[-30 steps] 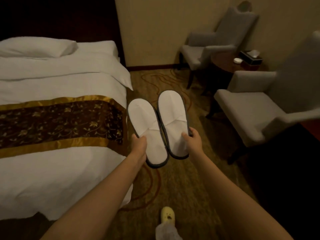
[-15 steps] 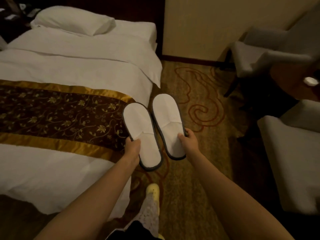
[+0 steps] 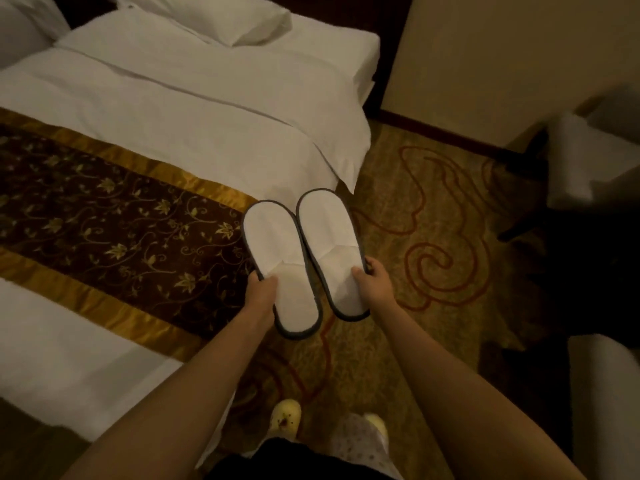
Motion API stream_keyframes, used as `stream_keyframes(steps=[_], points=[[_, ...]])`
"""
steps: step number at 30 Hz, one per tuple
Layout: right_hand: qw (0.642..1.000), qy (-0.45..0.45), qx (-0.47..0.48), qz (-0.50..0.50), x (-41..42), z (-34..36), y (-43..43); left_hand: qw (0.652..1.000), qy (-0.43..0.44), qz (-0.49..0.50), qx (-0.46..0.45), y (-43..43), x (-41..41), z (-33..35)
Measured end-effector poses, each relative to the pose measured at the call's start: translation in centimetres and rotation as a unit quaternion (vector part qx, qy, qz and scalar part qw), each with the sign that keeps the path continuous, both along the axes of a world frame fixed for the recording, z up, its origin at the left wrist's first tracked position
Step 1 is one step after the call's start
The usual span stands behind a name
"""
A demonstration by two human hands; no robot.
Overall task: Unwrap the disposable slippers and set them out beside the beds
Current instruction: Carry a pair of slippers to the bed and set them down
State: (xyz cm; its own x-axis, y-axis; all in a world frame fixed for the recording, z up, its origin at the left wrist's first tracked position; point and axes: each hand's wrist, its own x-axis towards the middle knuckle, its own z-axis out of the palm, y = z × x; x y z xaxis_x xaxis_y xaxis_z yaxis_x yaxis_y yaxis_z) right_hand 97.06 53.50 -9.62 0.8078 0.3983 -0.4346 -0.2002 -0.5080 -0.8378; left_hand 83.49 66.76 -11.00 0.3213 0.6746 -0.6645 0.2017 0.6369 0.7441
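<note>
- Looking down through the head view, the carpet (image 3: pixel 433 209) fills the floor between bed and chairs: tan, with dark red looping swirls.
- The bed (image 3: pixel 194 109) takes up the left side, made up in white linen, with a pillow (image 3: pixel 221 15) at its head and a brown runner (image 3: pixel 114 216) with gold leaf pattern and gold edging laid across it.
- A plain beige wall (image 3: pixel 502 53) with a dark skirting board rises beyond the carpet; the corner by the bed's head is too dark to read.
- Two pale armchairs sit at the right edge, one far (image 3: pixel 588 161), one near (image 3: pixel 606 403), with deep shadow between them.
- The left hand (image 3: pixel 259 292) grips the left slipper (image 3: pixel 277 258) at its side, thumb on top.
- The right hand (image 3: pixel 374 278) grips the right slipper (image 3: pixel 329 244) the same way.
- Both slippers are white with grey edging, unwrapped, held side by side in the air, toes pointing away, over the carpet just beside the bed's edge.
- Yellow shoes (image 3: pixel 285 415) of the person stand on the carpet below.
</note>
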Motion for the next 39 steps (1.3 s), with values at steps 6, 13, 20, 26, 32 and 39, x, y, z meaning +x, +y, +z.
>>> stream_keyframes(steps=[6, 13, 20, 26, 32, 39], points=[[0.995, 0.011, 0.001, 0.101, 7.6, -1.4, 2.6, 0.997, -0.01, 0.082, -0.004, -0.4, 4.9, -2.2], [0.965, 0.046, -0.026, 0.255, 14.0, -6.2, 3.7, 0.968, -0.029, 0.249, -0.033, -5.1, 9.1, -7.4], [0.932, 0.039, -0.033, 0.36, 15.3, -13.7, 4.2, 0.933, -0.02, 0.358, -0.034, -7.9, 9.7, -14.3], [0.918, 0.04, -0.046, 0.392, 14.9, -26.8, 2.3, 0.928, 0.01, 0.372, -0.033, -11.3, 8.9, -27.1], [0.923, 0.061, -0.058, 0.375, 16.0, -43.8, -0.9, 0.919, 0.048, 0.388, -0.048, -16.5, 8.5, -44.2], [0.92, 0.038, -0.091, 0.379, 17.4, -60.1, 1.3, 0.88, 0.001, 0.464, -0.1, -16.2, 8.0, -58.5]])
